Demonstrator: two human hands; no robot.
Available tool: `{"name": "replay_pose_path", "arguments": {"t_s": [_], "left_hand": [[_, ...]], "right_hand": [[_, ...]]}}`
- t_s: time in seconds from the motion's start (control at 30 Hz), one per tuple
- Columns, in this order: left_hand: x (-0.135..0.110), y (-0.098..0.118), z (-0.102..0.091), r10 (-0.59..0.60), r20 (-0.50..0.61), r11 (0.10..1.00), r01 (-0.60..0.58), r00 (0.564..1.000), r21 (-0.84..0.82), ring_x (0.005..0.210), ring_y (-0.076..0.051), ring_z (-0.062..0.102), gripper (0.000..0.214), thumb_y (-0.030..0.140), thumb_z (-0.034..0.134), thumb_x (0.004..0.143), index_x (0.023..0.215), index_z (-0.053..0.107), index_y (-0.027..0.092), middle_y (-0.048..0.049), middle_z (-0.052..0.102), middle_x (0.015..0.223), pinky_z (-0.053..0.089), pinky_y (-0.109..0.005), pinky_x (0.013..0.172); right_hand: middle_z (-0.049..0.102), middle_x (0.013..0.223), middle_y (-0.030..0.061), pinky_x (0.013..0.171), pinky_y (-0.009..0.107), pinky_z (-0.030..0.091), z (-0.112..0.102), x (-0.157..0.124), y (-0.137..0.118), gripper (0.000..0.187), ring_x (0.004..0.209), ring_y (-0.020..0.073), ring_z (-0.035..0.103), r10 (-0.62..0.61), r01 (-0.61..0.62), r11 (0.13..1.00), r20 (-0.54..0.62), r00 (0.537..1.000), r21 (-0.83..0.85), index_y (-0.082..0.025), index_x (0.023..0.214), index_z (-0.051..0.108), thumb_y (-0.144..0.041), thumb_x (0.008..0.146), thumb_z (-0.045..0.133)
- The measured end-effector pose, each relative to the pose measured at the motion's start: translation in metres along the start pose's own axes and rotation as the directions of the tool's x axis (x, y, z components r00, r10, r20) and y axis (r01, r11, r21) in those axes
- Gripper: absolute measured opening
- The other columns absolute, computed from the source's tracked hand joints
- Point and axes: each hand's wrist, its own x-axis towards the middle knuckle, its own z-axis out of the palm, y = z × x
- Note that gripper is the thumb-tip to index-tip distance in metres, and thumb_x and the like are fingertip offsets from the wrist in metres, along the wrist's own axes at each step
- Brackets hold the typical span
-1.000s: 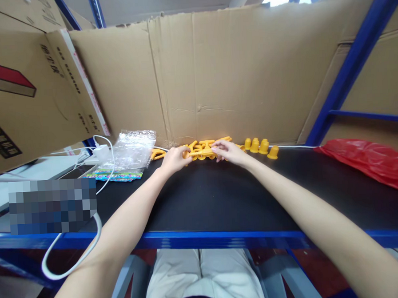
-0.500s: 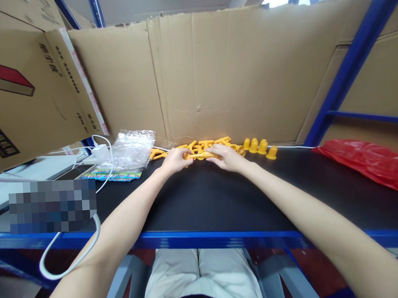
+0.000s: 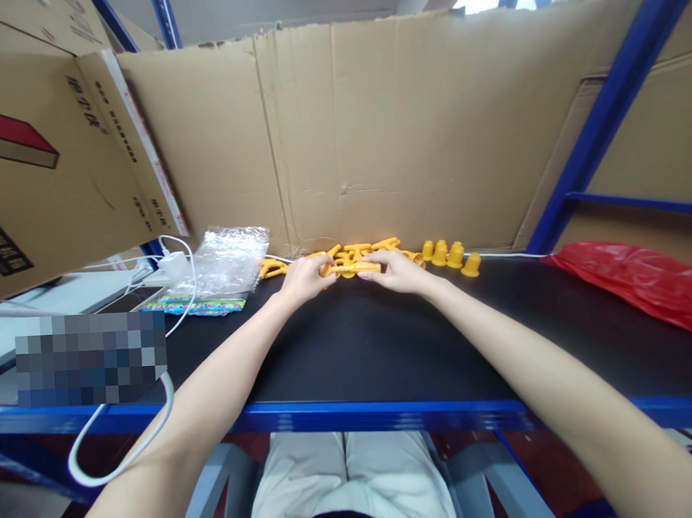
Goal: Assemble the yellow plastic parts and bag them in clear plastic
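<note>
Both hands meet over the far side of the black tabletop, with a long yellow plastic part (image 3: 353,267) lying level between them. My left hand (image 3: 305,280) is closed around its left end, which looks round and wider. At the right end, my right hand (image 3: 403,273) pinches the part between thumb and fingers. Just behind the hands lie several loose yellow branched pieces (image 3: 385,244), partly hidden by them. Another yellow forked piece (image 3: 274,268) lies left of my left hand. Several yellow stepped caps (image 3: 455,255) stand to the right of my right hand.
A clear plastic bag (image 3: 230,257) with a colourful strip lies at the left, beside a white charger (image 3: 174,264) and cables. Cardboard (image 3: 432,131) walls the back. A red plastic bag (image 3: 637,278) lies at the right. The blue table edge (image 3: 377,413) runs in front.
My right hand's fingers have drawn in and shifted slightly right along the yellow part, so its right end shows more plainly. My left hand stays nearly in place.
</note>
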Motion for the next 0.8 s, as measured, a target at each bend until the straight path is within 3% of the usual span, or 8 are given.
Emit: {"name": "replay_pose_path", "arguments": {"t_s": [0.23,0.37,0.57,0.8], "left_hand": [[0.0005,0.0002,0.0007,0.014,-0.016,1.000,-0.014,1.000,0.022,0.065,-0.015,0.059,0.024,0.029,0.058,0.074,0.094,0.067,0.021,-0.0020,0.068,0.077,0.039,-0.024,0.063],[0.0008,-0.0017,-0.0003,0.021,-0.018,1.000,-0.020,1.000,0.019,0.062,-0.014,0.058,0.024,0.028,0.058,0.073,0.094,0.067,0.021,-0.0018,0.067,0.074,0.038,-0.023,0.061],[0.0014,-0.0048,-0.0002,-0.003,-0.001,1.000,0.003,1.000,-0.009,0.057,-0.013,0.054,0.025,0.029,0.058,0.071,0.092,0.067,0.022,-0.0002,0.064,0.067,0.035,-0.022,0.057],[0.0020,-0.0045,0.0005,-0.054,0.037,0.997,0.056,0.998,-0.052,0.057,-0.013,0.053,0.026,0.029,0.058,0.069,0.092,0.068,0.022,0.0005,0.062,0.063,0.035,-0.022,0.056]], "right_hand": [[0.070,0.091,0.0068,0.073,0.036,0.050,0.0009,0.0007,0.0031,0.032,0.077,0.0192,0.064,0.038,-0.042,0.993,0.044,0.998,0.107,-0.016,0.103,0.067,-0.037,0.080,0.059],[0.070,0.096,0.0079,0.078,0.036,0.049,0.0026,0.0006,0.0020,0.032,0.083,0.0198,0.064,0.037,-0.037,0.997,-0.008,0.999,0.072,-0.015,0.103,0.067,-0.035,0.079,0.061],[0.068,0.103,0.0104,0.085,0.038,0.047,0.0063,-0.0005,0.0039,0.033,0.095,0.0233,0.063,-0.114,0.101,0.981,-0.069,0.991,-0.163,-0.016,0.104,0.067,-0.039,0.081,0.060],[0.067,0.107,0.0129,0.085,0.037,0.045,0.0068,-0.0023,0.0060,0.030,0.097,0.0243,0.061,-0.274,0.244,0.868,-0.009,0.962,-0.432,-0.014,0.110,0.062,-0.030,0.085,0.056]]}}
